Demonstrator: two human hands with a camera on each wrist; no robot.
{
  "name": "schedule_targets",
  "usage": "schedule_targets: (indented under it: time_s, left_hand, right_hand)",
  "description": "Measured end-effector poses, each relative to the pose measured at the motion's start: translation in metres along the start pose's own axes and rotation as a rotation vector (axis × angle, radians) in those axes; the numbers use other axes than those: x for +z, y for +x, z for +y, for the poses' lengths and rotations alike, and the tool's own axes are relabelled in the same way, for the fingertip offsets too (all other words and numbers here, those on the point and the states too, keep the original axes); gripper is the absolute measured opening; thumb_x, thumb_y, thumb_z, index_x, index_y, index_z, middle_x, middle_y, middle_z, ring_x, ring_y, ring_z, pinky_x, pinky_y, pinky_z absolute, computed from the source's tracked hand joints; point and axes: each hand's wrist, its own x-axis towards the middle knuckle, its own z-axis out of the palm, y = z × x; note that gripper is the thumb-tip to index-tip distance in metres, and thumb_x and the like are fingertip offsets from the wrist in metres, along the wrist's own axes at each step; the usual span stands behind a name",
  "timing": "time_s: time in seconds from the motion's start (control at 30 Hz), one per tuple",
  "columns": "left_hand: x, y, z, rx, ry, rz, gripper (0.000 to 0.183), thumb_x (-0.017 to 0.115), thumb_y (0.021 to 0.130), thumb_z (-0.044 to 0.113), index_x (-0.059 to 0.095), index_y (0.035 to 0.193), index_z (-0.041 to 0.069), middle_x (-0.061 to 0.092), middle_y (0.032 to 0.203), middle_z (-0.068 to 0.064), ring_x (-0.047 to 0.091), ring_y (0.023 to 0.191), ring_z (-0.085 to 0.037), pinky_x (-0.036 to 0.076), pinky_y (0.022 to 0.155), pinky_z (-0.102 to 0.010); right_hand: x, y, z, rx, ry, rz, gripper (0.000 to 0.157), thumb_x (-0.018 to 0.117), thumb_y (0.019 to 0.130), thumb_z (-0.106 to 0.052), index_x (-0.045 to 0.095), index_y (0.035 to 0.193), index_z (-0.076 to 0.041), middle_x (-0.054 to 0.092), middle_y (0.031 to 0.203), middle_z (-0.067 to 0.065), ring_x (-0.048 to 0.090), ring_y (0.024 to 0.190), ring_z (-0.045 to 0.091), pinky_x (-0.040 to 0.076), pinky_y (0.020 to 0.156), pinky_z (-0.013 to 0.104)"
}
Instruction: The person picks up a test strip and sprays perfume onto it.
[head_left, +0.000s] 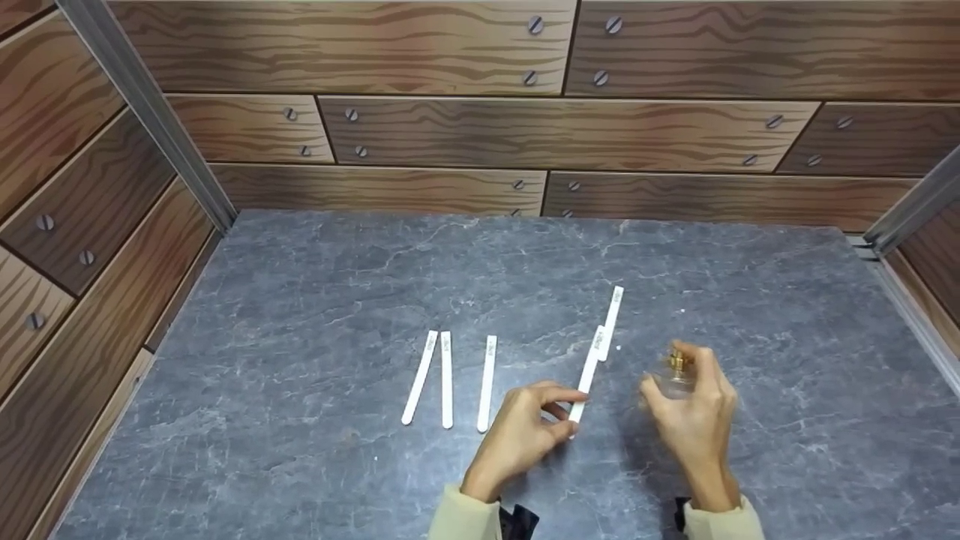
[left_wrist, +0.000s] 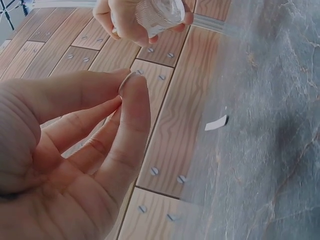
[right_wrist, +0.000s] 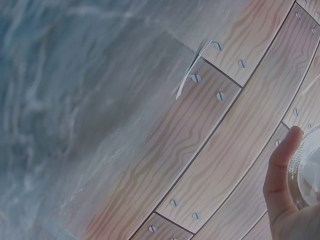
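Observation:
My left hand (head_left: pixel 523 429) pinches the lower end of a white paper test strip (head_left: pixel 587 379), raised at a slant with dark print near its top. In the left wrist view this strip (left_wrist: pixel 128 80) shows nearly edge-on between thumb and fingertips. Another white strip (head_left: pixel 615 307) appears just beyond its printed end. To the right, my right hand (head_left: pixel 701 412) grips a clear glass perfume bottle (head_left: pixel 677 385), its index finger on the gold spray top (head_left: pixel 676 360). Ribbed glass of the bottle (right_wrist: pixel 296 172) shows at the right wrist view's edge.
Left of my hands, three more printed strips, a slanted one (head_left: pixel 419 379), a straight one (head_left: pixel 447 382) and a separate one (head_left: pixel 487 382), lie on the grey marbled table (head_left: pixel 300 285). Wood-patterned panels (head_left: pixel 450 135) enclose the back and sides, with a metal post (head_left: pixel 150 112) at left.

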Motion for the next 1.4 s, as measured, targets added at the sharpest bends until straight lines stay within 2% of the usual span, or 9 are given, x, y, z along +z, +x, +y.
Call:
schedule_targets:
  time_s: [0.27, 0.57, 0.8, 1.0, 1.2, 1.4]
  left_hand:
    - [-0.005, -0.002, -0.006, -0.062, -0.017, 0.025, 0.04, 0.074, 0.082, -0.011, 0.072, 0.121, -0.002, 0.07, 0.118, -0.007, 0.067, 0.085, -0.009, 0.055, 0.064, -0.021]
    - [-0.009, 0.01, -0.006, -0.095, -0.087, 0.015, 0.052, 0.078, 0.077, -0.011, 0.068, 0.127, -0.002, 0.063, 0.131, -0.009, 0.065, 0.089, -0.01, 0.057, 0.069, -0.023]
    - [-0.011, 0.018, -0.007, -0.11, -0.125, 0.017, 0.05, 0.08, 0.077, -0.01, 0.07, 0.125, 0.0, 0.062, 0.134, -0.009, 0.064, 0.09, -0.012, 0.056, 0.073, -0.024]
    - [-0.01, 0.026, -0.012, -0.111, -0.116, 0.016, 0.05, 0.08, 0.077, -0.01, 0.07, 0.125, -0.001, 0.063, 0.133, -0.009, 0.065, 0.087, -0.009, 0.056, 0.074, -0.023]
    - [-0.006, 0.034, -0.015, -0.125, -0.118, 0.01, 0.048, 0.079, 0.077, -0.009, 0.07, 0.124, -0.003, 0.064, 0.131, -0.009, 0.066, 0.082, -0.008, 0.056, 0.072, -0.022]
    - [-0.008, 0.04, -0.017, -0.136, -0.076, 0.012, 0.046, 0.08, 0.079, -0.007, 0.071, 0.123, -0.001, 0.062, 0.135, -0.011, 0.067, 0.08, -0.008, 0.056, 0.071, -0.022]
  right_hand:
    - [-0.002, -0.002, 0.0, 0.006, 0.024, 0.023, 0.048, 0.081, 0.059, 0.016, 0.064, 0.104, 0.011, 0.067, 0.084, 0.025, 0.056, 0.078, -0.001, 0.046, 0.069, 0.004]
    - [-0.005, 0.002, 0.001, -0.011, 0.042, 0.042, 0.047, 0.079, 0.061, 0.019, 0.062, 0.104, 0.014, 0.068, 0.084, 0.026, 0.056, 0.079, -0.004, 0.047, 0.069, 0.004]
    - [-0.005, 0.005, 0.0, -0.026, 0.053, 0.056, 0.046, 0.078, 0.062, 0.017, 0.062, 0.104, 0.014, 0.068, 0.085, 0.025, 0.058, 0.078, 0.002, 0.047, 0.07, 0.005]
    - [-0.006, 0.004, 0.004, -0.043, 0.049, 0.039, 0.045, 0.077, 0.062, 0.018, 0.061, 0.104, 0.015, 0.068, 0.084, 0.025, 0.058, 0.077, 0.005, 0.048, 0.07, 0.005]
    - [-0.007, 0.002, 0.003, -0.031, 0.05, 0.048, 0.046, 0.078, 0.061, 0.02, 0.061, 0.104, 0.014, 0.068, 0.085, 0.025, 0.056, 0.08, -0.002, 0.047, 0.07, 0.005]
    - [-0.008, 0.004, 0.004, -0.035, 0.062, 0.05, 0.047, 0.08, 0.061, 0.019, 0.062, 0.104, 0.014, 0.068, 0.085, 0.026, 0.056, 0.082, -0.004, 0.048, 0.072, 0.005]
